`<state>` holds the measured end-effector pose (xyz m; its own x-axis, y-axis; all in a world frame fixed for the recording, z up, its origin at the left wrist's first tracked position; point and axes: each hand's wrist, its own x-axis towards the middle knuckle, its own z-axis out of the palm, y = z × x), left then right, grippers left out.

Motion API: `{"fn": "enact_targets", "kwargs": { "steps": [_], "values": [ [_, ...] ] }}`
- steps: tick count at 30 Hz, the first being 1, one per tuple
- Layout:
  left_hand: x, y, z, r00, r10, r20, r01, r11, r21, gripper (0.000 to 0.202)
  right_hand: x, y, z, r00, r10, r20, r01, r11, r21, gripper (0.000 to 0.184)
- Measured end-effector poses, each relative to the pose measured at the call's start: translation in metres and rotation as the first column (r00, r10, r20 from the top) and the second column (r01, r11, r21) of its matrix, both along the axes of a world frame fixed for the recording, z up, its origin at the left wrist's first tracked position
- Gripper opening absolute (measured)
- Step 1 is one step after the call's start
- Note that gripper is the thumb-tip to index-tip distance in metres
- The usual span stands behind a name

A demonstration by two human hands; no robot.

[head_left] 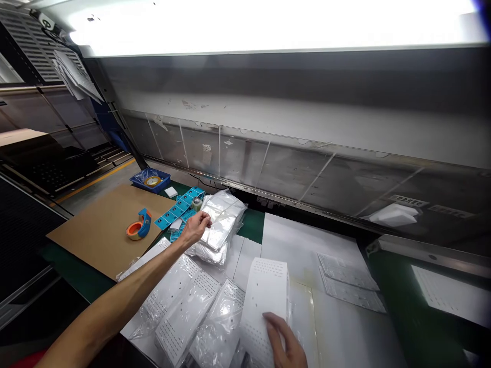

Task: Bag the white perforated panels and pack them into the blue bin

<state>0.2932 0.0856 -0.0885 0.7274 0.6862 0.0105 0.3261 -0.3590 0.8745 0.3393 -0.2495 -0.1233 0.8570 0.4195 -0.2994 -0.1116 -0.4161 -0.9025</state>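
My left hand reaches across from the lower left, its fingertips at the edge of a pile of clear plastic bags. Just beyond it lie strips of teal labels and a small bottle. My right hand is at the bottom of the view, gripping the lower edge of a white perforated panel. Several similar panels in clear bags lie to the left of it. I cannot tell whether my left hand pinches a bag.
An orange and blue tape dispenser sits on a cardboard sheet. Behind it stands a blue tray holding a tape roll. Loose perforated sheets lie on a white work surface at right, below a grey machine wall.
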Motion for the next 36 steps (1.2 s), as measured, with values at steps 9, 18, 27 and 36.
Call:
{"fn": "enact_targets", "kwargs": {
  "steps": [9,18,27,36],
  "values": [
    [-0.03,-0.123,0.042,0.95,-0.026,0.311,0.223,0.752,-0.62,0.028,0.009,0.075,0.075,0.831,0.419,0.365,-0.412,0.905,-0.102,0.025],
    [-0.049,-0.149,0.023,0.968,0.073,0.24,0.117,0.715,-0.689,0.025,-0.008,0.047,0.061,0.734,0.495,0.465,-0.409,0.869,-0.278,0.03],
    [-0.053,-0.176,0.025,0.95,0.097,0.298,0.225,0.45,-0.864,0.029,-0.014,0.032,0.071,0.807,0.433,0.402,-0.362,0.9,-0.242,0.029],
    [-0.057,-0.188,0.028,0.957,0.118,0.264,0.193,0.418,-0.888,0.018,-0.026,0.014,0.068,0.856,0.358,0.372,-0.309,0.932,-0.187,0.025]
  ]
}}
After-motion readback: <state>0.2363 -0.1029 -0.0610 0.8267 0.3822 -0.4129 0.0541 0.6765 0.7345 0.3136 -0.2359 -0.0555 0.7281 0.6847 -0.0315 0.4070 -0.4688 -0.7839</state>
